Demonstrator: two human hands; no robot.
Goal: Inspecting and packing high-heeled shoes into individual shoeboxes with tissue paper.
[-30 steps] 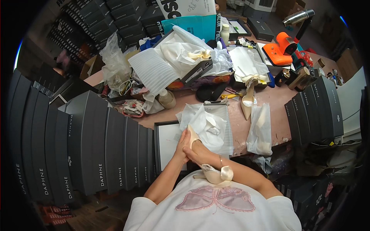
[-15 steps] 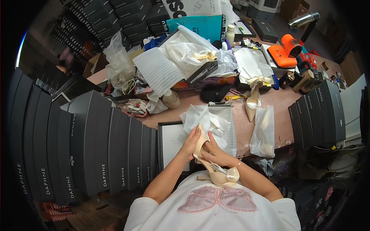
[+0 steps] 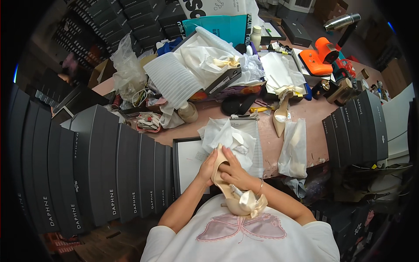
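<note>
Watching head view: I see left hand (image 3: pixel 207 169) clamped along cream heeled shoe (image 3: pixel 224 185), right hand (image 3: pixel 236 174) part-open on its toe, grip unclear; shoe before white shirt (image 3: pixel 174 244) | pale lettering on dark boxes (image 3: pixel 100 166) | since half-second ago, bow (image 3: pixel 249 203) turned upward, right fingers nearer toe tip

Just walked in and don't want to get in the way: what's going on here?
A person holds a cream satin high-heeled shoe with a large bow close to their white shirt. The left hand grips its pointed front; the right hand has fingers at its opening. Just beyond lies crumpled white tissue paper, and another cream pointed shoe rests on the pinkish tabletop to the right.
</note>
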